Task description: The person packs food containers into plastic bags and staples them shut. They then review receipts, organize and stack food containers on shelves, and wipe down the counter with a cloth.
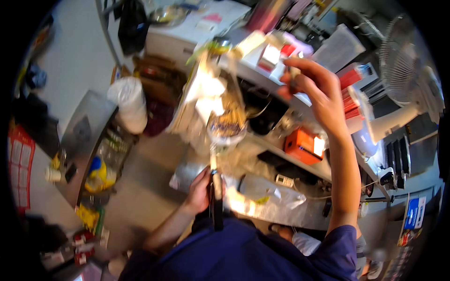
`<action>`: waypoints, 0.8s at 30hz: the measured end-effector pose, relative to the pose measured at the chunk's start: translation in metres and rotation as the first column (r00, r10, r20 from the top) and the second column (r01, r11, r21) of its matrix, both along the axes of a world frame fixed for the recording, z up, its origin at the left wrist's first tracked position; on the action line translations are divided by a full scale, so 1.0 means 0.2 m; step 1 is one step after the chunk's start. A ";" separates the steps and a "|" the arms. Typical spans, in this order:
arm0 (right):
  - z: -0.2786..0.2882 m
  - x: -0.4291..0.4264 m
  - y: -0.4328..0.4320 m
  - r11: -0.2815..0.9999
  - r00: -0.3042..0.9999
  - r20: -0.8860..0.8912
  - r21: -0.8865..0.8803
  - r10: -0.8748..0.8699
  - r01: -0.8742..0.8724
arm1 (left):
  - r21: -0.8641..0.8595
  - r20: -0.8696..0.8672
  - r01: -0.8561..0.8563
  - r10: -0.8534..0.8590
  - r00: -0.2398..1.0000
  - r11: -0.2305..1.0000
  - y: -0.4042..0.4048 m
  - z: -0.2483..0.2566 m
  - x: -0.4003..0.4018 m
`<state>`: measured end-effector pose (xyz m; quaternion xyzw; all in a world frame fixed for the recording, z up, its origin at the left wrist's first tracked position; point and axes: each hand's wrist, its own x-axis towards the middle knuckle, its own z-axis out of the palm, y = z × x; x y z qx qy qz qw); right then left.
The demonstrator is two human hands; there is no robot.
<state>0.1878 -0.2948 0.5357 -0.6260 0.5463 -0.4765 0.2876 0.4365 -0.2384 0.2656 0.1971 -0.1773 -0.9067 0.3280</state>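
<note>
In my left hand (199, 192) is the long handle of a strainer or ladle (227, 131), which reaches away from me. Its round bowl holds brown stick-like pieces and darker bits, blurred. My right hand (314, 82) is raised on the right, above the shelf edge, with its fingers curled round a small pale object (294, 72) that I cannot make out. Beyond the bowl lies a brightly lit bin or box lined with clear plastic (207, 87).
A white fan (400, 63) stands at right beside red packets (351, 102). An orange box (304, 145) sits on the lower shelf. At left are a metal counter (84, 123) and a plastic-wrapped stack of white cups or containers (129, 105). Another person's leg (283, 232) shows low at right.
</note>
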 end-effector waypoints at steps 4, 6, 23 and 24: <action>-0.49 0.10 0.26 0.941 0.963 0.264 0.336 -0.053 -0.040 | -0.040 -0.034 0.247 -0.248 0.968 0.968 -0.04 0.01 -0.03; -0.79 0.08 0.37 0.934 0.929 0.352 0.358 -0.112 -0.023 | -0.024 -0.003 0.324 -0.324 0.946 0.946 -0.03 0.00 -0.06; -1.19 0.07 0.83 0.899 0.810 0.447 0.384 -0.379 0.209 | 0.086 0.097 0.585 -0.591 0.801 0.806 0.22 -0.04 -0.25; -1.18 0.07 0.84 0.905 0.800 0.465 0.369 -0.378 0.213 | 0.085 0.098 0.587 -0.593 0.799 0.805 0.22 -0.04 -0.26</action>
